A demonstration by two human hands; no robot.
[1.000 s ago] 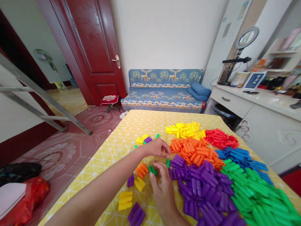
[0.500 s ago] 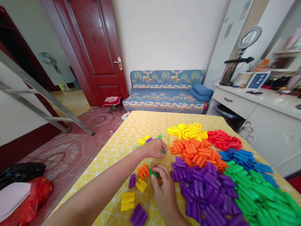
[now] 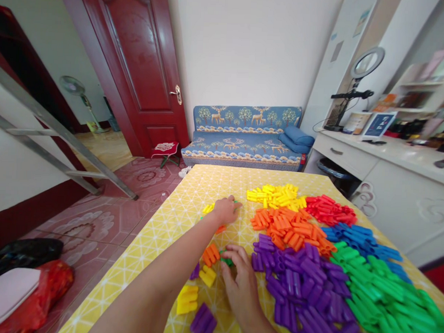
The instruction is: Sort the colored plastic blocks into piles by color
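Observation:
My left hand (image 3: pixel 227 210) reaches across the yellow tablecloth, fingers closed around a small green plastic block (image 3: pixel 236 202), mostly covered by them. Closer to me, my right hand (image 3: pixel 242 279) pinches another green block (image 3: pixel 226 259) between thumb and fingers, resting at the table. Left of it lie a ribbed orange block (image 3: pixel 211 254), a yellow block (image 3: pixel 207 276), a larger yellow block (image 3: pixel 187 300) and a purple block (image 3: pixel 203 322). Another purple block (image 3: pixel 195 271) is partly hidden by my left forearm. Beside my left hand, a yellow block (image 3: pixel 208 208) and an orange block (image 3: pixel 221 229) peek out.
Colour-sorted piles cover the table's right side: yellow (image 3: pixel 277 195), orange (image 3: pixel 292 227), red (image 3: pixel 329 210), blue (image 3: pixel 365 239), purple (image 3: pixel 305 281) and green (image 3: pixel 392 294). A blue sofa (image 3: pixel 245 138) stands beyond the table (image 3: pixel 192 185). A metal ladder (image 3: pixel 73 146) leans at left.
My left hand has moved forward, away from me, to the far green block, uncovering an orange block behind its wrist. My right hand stays at its green block.

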